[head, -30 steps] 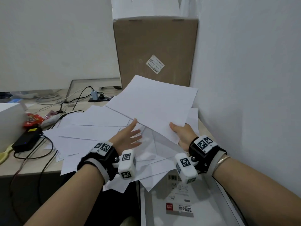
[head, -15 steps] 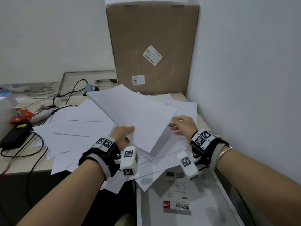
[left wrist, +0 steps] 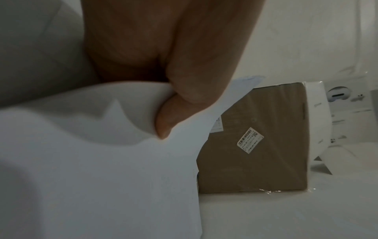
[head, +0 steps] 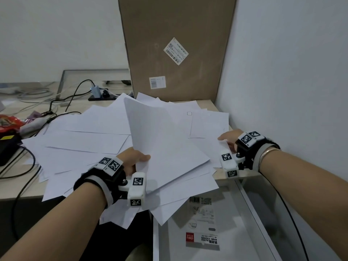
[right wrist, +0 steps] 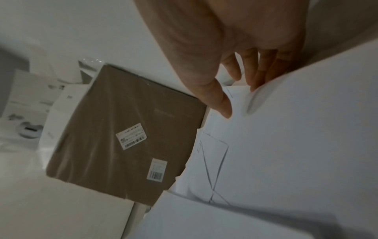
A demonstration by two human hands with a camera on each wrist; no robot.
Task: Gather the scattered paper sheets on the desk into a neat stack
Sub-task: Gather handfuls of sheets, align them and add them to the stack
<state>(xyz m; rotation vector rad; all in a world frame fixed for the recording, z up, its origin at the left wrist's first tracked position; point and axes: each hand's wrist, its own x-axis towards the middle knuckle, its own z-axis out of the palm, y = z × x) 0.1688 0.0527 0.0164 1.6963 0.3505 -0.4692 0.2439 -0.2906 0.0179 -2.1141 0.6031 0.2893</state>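
Many white paper sheets [head: 84,132] lie fanned and overlapping across the desk [head: 18,191]. My left hand [head: 140,160] holds a small lifted stack of sheets [head: 163,140] by its near-left corner, tilted up over the pile. In the left wrist view the thumb [left wrist: 180,105] presses on top of that stack [left wrist: 102,177]; the fingers are hidden beneath. My right hand [head: 227,137] is at the desk's right edge. Its fingers [right wrist: 255,77] are slipped behind the edge of a sheet [right wrist: 306,137], with the thumb on the near side.
A tall cardboard box [head: 178,44] stands at the back against the right wall [head: 282,72]. Black cables [head: 24,166], a black adapter [head: 7,147] and a red packet [head: 9,121] lie at the left. A white box with a label [head: 203,240] sits below the desk's front edge.
My right hand has let go of the lifted stack and moved right to a sheet at the desk's edge. My left hand now holds the stack alone, swung upright and leftward.
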